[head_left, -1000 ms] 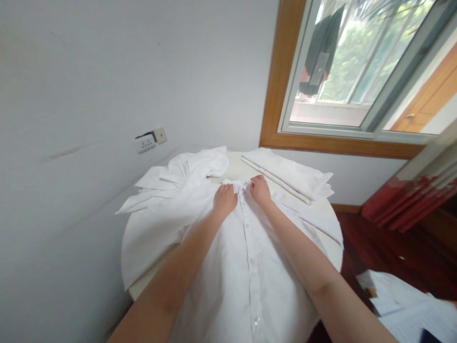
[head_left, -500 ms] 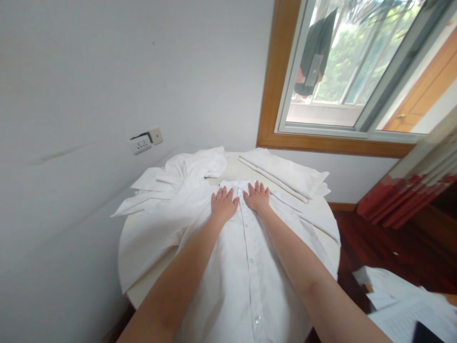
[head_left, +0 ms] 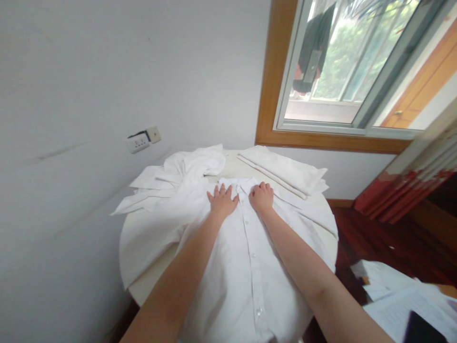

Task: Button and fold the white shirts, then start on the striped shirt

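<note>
A white button-up shirt [head_left: 232,267] lies front side up on a round table [head_left: 143,288], its collar at the far end and its sleeves out to the sides. My left hand [head_left: 223,201] rests flat on the shirt left of the collar, fingers spread. On the other side of the collar, my right hand [head_left: 262,197] has its fingers curled in against the shirt's fabric. The fingertips of that hand are hidden. A row of buttons runs down the middle between my arms.
Crumpled white cloth [head_left: 178,174] lies at the table's far left, and a folded white garment [head_left: 282,169] at its far right. Behind are a wall socket [head_left: 138,142] and a window [head_left: 321,71]. Papers [head_left: 403,300] and a dark object [head_left: 423,328] are at lower right.
My right hand has gone from lying flat with fingers spread to curled fingers, slightly farther right. My left hand stays flat in about the same place.
</note>
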{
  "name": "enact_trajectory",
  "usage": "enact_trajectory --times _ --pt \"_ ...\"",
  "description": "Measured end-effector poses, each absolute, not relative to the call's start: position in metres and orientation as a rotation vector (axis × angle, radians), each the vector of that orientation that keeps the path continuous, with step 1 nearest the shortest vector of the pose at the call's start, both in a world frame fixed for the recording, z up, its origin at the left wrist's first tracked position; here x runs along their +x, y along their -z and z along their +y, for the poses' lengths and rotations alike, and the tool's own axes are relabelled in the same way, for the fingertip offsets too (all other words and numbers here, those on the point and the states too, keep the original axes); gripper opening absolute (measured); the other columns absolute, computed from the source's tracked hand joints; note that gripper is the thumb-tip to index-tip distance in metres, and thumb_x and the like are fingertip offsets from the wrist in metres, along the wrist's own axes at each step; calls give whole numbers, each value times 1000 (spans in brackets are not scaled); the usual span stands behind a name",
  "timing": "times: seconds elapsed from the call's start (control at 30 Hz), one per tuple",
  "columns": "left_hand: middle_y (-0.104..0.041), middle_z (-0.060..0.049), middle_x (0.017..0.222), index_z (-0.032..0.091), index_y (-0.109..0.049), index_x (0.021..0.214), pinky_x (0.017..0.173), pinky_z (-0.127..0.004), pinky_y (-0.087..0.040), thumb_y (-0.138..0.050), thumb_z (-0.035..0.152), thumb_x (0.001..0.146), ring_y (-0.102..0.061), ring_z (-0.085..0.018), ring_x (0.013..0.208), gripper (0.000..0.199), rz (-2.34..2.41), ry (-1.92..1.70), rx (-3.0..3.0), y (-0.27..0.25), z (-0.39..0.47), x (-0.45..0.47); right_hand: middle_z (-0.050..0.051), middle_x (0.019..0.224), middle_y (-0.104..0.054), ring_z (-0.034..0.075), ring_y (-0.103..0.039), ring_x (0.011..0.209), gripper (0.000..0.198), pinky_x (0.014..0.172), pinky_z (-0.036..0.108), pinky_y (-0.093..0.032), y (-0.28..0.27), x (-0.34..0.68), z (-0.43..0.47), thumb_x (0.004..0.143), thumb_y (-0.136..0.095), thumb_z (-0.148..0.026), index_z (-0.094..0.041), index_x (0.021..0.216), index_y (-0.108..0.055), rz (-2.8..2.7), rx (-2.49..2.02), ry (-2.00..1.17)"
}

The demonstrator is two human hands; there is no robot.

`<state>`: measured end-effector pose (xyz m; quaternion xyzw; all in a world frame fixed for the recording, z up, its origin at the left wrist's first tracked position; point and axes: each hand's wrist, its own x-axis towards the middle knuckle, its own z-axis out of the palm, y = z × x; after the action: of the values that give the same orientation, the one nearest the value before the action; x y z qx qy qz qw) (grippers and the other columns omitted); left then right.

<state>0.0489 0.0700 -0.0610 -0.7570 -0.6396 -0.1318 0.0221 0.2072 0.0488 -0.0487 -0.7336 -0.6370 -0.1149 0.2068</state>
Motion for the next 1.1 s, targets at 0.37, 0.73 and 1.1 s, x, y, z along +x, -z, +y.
enact_trajectory --times 0.37,0.73,1.1 --pt "-28 -12 153 26 -37 143 107 -67 -11 -32 58 89 -19 -36 140 64 -1971 413 -2391 60 70 46 14 150 -30 36 -18 138 57 102 63 -18 55 231 61 89 -34 -61 -27 132 -48 -1768 -2208 15" --pt "-44 -14 143 17 -44 138 110 -53 -25 -36 34 92 -35 -30 134 50 -1784 647 -2283 60 61 41 15 155 -18 33 -11 142 68 107 58 -14 60 247 67 93 -12 -60 -22 148 -24 -1906 -2245 -13" --pt "-47 -13 141 16 -52 132 107 -46 -34 -35 41 93 -42 -29 131 50 -1540 517 -2402 73 45 -9 11 144 -43 25 -32 135 56 109 43 -25 59 275 60 94 -33 -41 -19 145 -32 -1969 -2027 146"
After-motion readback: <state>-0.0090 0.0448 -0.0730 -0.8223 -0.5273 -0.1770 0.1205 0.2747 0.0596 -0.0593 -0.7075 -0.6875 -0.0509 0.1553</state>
